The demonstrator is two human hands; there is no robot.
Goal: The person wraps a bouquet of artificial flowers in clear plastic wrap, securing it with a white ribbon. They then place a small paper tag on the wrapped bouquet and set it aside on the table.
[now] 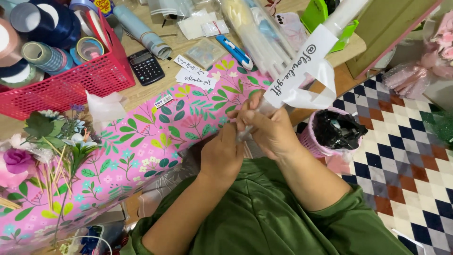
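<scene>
Both hands (250, 137) (touching), gripping white wrapped stem (302, 71)

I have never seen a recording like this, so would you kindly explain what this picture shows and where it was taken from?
There is no machine here: a person in a green top wears a camera on the head, which looks down at their own two bare hands. The left hand and right hand meet around the lower end of a clear wrapped roll with a white paper strip. Below lies pink floral wrapping paper on a wooden table. A red basket of ribbon spools, a black calculator, artificial flowers and a blue cutter lie about.
</scene>
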